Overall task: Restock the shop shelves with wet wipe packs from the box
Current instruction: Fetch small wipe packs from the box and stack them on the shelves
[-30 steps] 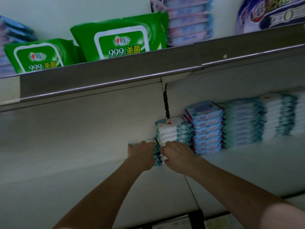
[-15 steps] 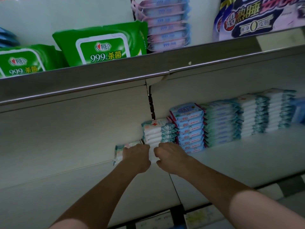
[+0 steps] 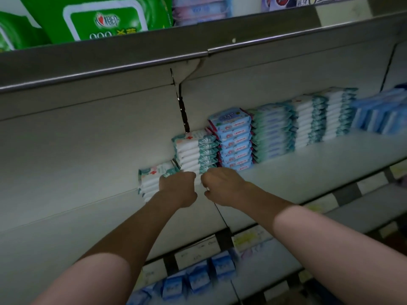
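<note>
On the middle shelf (image 3: 286,172) stands a tall stack of white-and-teal wet wipe packs (image 3: 196,148) against the back wall. A shorter pile of the same packs (image 3: 152,179) lies just left of it. My left hand (image 3: 178,188) grips the right end of this short pile, fingers curled over it. My right hand (image 3: 222,186) is curled at the foot of the tall stack and holds its lowest packs, which it mostly hides. The two hands almost touch. No box is in view.
Right of the tall stack stand blue packs (image 3: 233,139), then more teal stacks (image 3: 308,122). Big green wipe packs (image 3: 103,18) sit on the upper shelf, whose metal edge (image 3: 198,53) overhangs. Blue packs (image 3: 198,280) lie on the shelf below.
One second ago both hands held one pile in front of the tall stack. My left hand has since slid a short pile to the left, exposing it beside the stack.
</note>
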